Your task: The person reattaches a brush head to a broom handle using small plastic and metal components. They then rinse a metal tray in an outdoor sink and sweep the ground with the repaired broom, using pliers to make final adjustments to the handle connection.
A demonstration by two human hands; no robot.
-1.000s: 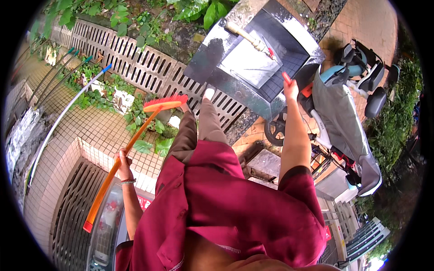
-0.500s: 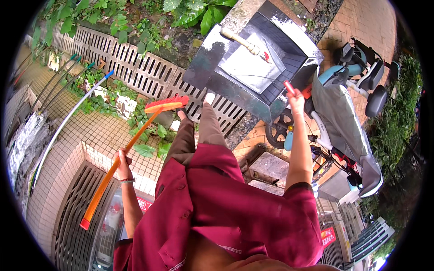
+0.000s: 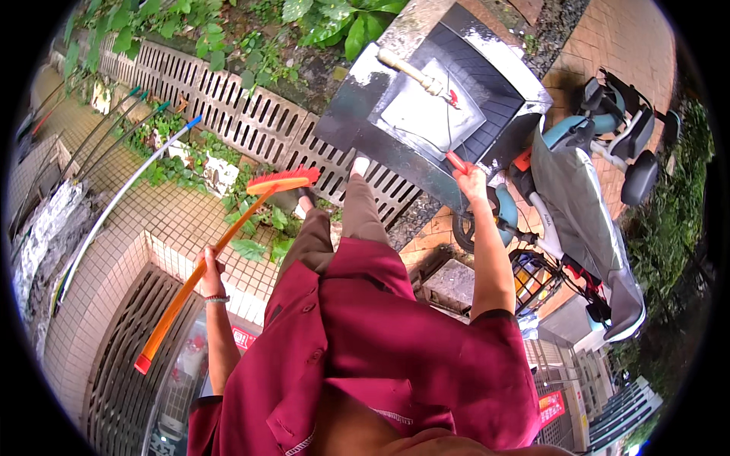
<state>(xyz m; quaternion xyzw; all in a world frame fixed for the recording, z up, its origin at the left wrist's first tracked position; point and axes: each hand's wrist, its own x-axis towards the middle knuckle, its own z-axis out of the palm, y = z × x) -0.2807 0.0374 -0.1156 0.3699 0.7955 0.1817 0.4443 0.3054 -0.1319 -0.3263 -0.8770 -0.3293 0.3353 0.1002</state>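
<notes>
My left hand (image 3: 212,271) is wrapped round the orange handle of a broom (image 3: 173,310), which slants up to an orange head with red bristles near my feet. My right hand (image 3: 471,182) grips a red handle (image 3: 456,162) over the near edge of a dark-tiled basin (image 3: 498,95). Thin dark wire-like lines run from this handle over the basin; the tool's kind cannot be made out. Inside the basin, a pale pipe ends in a tap (image 3: 437,86) with a red lever.
A slotted drain cover (image 3: 228,102) runs along the plant bed, beyond my feet. To the right stands a scooter with a grey cover (image 3: 574,197). Several poles (image 3: 125,190) lean at the left above a tiled ledge. Near my right forearm is a stone block (image 3: 450,285).
My right hand has moved left and slightly down with the red handle, now over the basin's edge. The broom stays in my left hand, almost unmoved.
</notes>
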